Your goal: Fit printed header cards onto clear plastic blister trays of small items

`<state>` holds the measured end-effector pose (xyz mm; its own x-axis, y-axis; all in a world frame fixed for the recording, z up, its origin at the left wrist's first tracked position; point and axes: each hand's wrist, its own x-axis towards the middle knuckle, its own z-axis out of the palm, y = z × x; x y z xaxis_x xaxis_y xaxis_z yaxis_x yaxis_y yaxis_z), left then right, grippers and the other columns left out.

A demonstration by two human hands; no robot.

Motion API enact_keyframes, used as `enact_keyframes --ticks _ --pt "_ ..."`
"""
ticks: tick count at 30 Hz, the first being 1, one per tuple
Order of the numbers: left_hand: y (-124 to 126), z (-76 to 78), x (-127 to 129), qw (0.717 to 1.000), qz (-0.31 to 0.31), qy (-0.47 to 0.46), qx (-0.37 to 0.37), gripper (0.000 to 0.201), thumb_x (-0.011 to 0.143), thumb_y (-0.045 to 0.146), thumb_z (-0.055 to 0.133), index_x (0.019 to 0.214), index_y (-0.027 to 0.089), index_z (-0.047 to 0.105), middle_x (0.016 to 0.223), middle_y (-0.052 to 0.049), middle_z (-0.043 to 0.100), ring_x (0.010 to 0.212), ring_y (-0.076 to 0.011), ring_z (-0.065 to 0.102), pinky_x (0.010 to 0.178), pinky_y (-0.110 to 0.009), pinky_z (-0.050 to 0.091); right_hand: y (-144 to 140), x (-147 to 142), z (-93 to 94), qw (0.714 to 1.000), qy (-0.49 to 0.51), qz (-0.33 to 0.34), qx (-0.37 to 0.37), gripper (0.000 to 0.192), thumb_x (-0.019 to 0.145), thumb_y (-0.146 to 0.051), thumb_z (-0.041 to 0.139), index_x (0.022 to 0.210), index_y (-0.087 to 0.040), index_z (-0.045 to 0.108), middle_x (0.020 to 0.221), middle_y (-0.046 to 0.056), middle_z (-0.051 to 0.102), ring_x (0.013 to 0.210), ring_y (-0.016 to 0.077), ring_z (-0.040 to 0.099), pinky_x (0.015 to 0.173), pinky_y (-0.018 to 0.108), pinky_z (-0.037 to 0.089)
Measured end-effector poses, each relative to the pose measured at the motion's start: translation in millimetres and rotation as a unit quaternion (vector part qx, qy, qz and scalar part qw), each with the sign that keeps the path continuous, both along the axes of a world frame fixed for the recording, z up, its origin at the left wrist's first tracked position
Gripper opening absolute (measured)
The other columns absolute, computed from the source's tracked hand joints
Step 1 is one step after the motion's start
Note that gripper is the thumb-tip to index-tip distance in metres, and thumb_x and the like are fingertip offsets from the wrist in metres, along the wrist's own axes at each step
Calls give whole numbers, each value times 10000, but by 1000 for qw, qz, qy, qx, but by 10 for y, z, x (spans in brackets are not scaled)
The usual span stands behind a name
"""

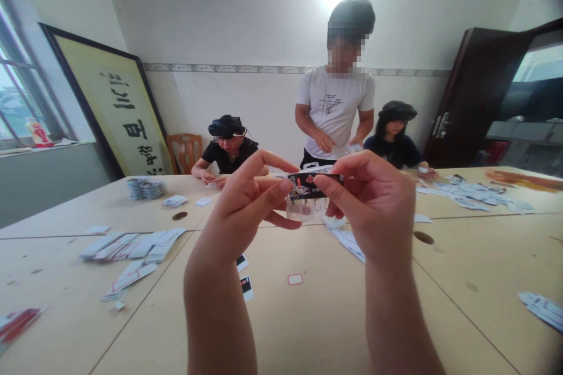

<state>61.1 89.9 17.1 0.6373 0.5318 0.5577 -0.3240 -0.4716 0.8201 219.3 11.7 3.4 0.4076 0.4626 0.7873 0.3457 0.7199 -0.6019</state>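
Between both hands [308, 202], black packet [313, 183]

glossy plastic packet [308, 193], matt wooden table [308, 316]

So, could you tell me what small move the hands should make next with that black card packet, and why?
Probably press the black card flat onto the clear pouch hanging below it: the left hand and right hand pinch its two ends, held up above the table.
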Motion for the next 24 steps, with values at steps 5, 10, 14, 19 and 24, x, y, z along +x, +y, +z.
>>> enact_keyframes --ticks 5,10,14,19,24 --pt "6 -7 -2 1000 -5 0 -6 178 939 337 675 1047 214 604 734 22 718 711 -148 743 596 -215 655 -5 1 -1 1000 -3 1 2 193 779 -217 820 751 -198 630 600 -64 606 424 77 557 391 194 436" --pt "11 -15 -10 1000 -13 -1 -6 168 949 336 668 1055 221 605 770 21 734 734 -147 748 602 -215 657 -9 -6 4 1000 -2 6 4 182 782 -195 814 747 -197 636 598 -66 601 430 76 555 403 196 437" --pt "12 -5 -2 1000 -16 -1 -15 175 949 348 668 1042 218 596 760 17 734 741 -160 754 596 -221 659 -10 -8 -6 1000 5 12 1 188 777 -201 820 754 -199 633 612 -62 608 440 80 561 410 200 443" --pt "27 0 4 1000 -24 -7 -18 153 954 332 665 1042 226 598 754 32 736 749 -164 760 590 -233 663 -12 -6 -6 1000 7 15 5 186 780 -194 817 751 -195 634 621 -62 614 437 71 563 403 182 443" --pt "27 -8 -5 999 -31 -13 -18 133 963 317 656 1044 228 599 774 39 751 745 -153 761 585 -226 663 -2 -4 -11 1000 4 18 10 182 783 -194 817 758 -191 636 613 -65 609 442 70 562 413 180 454"
